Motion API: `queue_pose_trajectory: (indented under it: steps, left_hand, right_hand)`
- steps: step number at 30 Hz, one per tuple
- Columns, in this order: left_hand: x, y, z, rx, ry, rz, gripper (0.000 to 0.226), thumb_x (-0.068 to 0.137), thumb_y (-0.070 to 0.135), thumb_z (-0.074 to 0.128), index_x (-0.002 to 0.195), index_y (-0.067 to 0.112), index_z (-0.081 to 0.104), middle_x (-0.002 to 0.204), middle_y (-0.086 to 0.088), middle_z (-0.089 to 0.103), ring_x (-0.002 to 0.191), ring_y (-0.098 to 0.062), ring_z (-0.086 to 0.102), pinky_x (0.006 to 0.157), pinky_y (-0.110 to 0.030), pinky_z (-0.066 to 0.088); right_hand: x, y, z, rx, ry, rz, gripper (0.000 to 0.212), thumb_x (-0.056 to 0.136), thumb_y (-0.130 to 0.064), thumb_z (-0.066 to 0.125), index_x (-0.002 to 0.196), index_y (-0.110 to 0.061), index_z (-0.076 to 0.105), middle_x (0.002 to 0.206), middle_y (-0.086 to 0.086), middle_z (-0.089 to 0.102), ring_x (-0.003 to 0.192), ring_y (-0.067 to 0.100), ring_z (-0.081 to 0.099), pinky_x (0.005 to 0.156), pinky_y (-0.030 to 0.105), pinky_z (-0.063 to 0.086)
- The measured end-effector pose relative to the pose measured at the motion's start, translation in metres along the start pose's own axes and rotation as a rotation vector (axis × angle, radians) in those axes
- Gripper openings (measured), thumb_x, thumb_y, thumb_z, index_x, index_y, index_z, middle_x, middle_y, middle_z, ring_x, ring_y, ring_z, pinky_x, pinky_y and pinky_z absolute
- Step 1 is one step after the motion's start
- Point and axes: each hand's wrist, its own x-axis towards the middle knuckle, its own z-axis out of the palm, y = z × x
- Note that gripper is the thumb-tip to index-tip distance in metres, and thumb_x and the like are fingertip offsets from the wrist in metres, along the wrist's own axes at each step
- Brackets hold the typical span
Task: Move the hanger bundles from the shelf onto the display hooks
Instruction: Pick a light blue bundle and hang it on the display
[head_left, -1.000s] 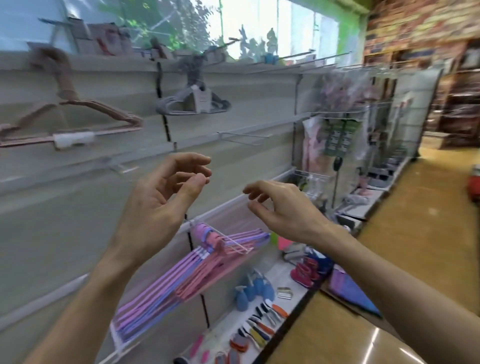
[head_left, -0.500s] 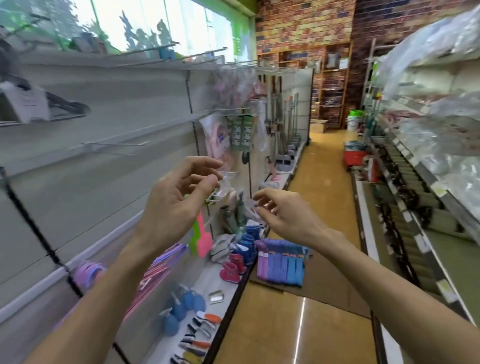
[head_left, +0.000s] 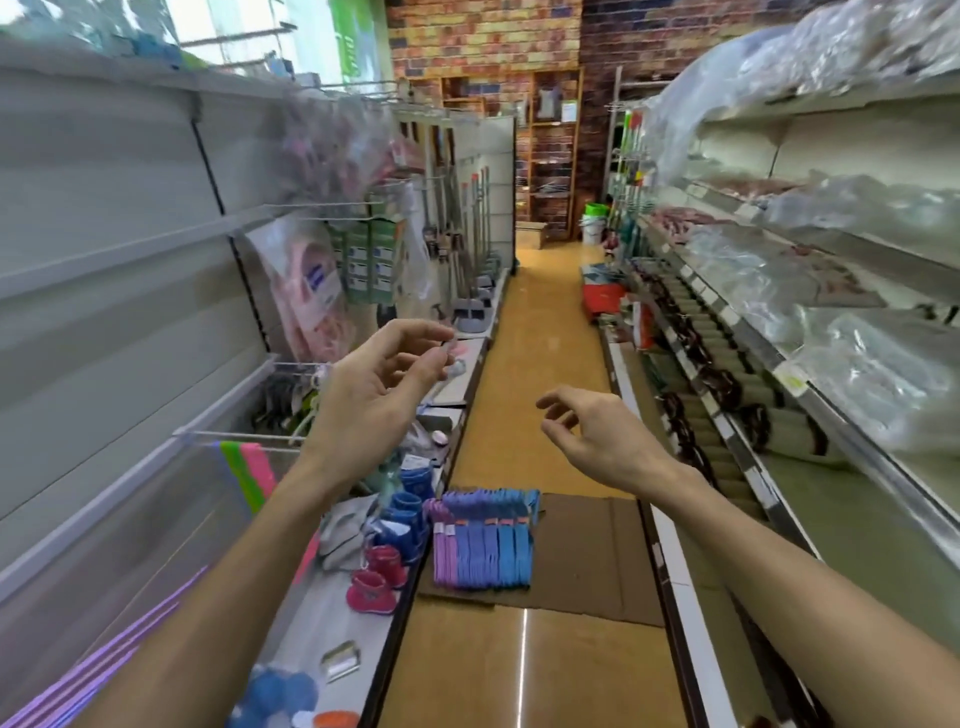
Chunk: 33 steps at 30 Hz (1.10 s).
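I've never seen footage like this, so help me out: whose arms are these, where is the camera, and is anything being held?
The arms belong to one person wearing a camera on the head, so you see roughly what they see, looking forward and down a shop aisle. The left hand and right hand are raised in front of the body with fingers loosely curled, and neither holds anything. On the floor ahead, a stack of blue and purple hanger bundles rests on flattened cardboard. The low shelf on the left carries small pink boots and blue ones. Bare wire hooks stick out from the left wall. The right-hand shelves hold goods in plastic bags.
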Motion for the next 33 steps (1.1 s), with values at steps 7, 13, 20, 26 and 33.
queue_pose_trajectory:
  steps: [7,13,20,26,33]
  left_hand:
    - [0.089,-0.082,0.040,-0.078,-0.091,-0.038,0.018,0.099,0.020,0.059,0.115,0.016,0.066,0.097,-0.004,0.071,0.092,-0.022,0.070,0.081,-0.034,0.058]
    - [0.148,-0.135,0.093,-0.134,-0.153,-0.069,0.021,0.098,0.020,0.059,0.117,0.012,0.065,0.100,-0.007,0.072,0.093,-0.021,0.070,0.082,-0.034,0.058]
    - [0.221,-0.199,0.161,-0.131,-0.152,-0.163,0.020,0.100,0.015,0.057,0.118,0.012,0.064,0.104,-0.009,0.072,0.093,-0.020,0.070,0.081,-0.032,0.059]
    - [0.285,-0.247,0.221,-0.128,-0.097,-0.268,0.018,0.100,0.012,0.055,0.115,0.011,0.066,0.102,-0.010,0.071,0.091,-0.021,0.070,0.080,-0.027,0.058]
    - [0.330,-0.296,0.265,-0.114,-0.077,-0.376,0.017,0.101,0.014,0.055,0.113,0.014,0.066,0.097,-0.005,0.072,0.090,-0.018,0.070,0.077,-0.026,0.057]
  right_hand:
    - [0.063,0.064,0.022,-0.034,-0.015,0.121,0.026,0.098,-0.032,0.059,0.123,-0.023,0.062,0.109,-0.007,0.069,0.098,0.011,0.064,0.084,0.042,0.057]
    - [0.104,0.130,0.033,-0.035,-0.042,0.230,0.026,0.099,-0.030,0.057,0.123,-0.020,0.061,0.109,-0.006,0.068,0.096,0.011,0.064,0.083,0.038,0.057]
    - [0.170,0.226,0.047,-0.082,-0.113,0.285,0.028,0.100,-0.032,0.054,0.126,-0.022,0.059,0.111,-0.006,0.069,0.099,0.012,0.064,0.083,0.036,0.057]
    - [0.236,0.309,0.060,-0.121,-0.223,0.279,0.030,0.102,-0.030,0.050,0.130,-0.022,0.057,0.116,-0.004,0.069,0.103,0.014,0.065,0.085,0.036,0.056]
    - [0.287,0.377,0.078,-0.172,-0.309,0.276,0.031,0.103,-0.029,0.045,0.132,-0.022,0.054,0.117,-0.001,0.068,0.104,0.019,0.064,0.085,0.038,0.052]
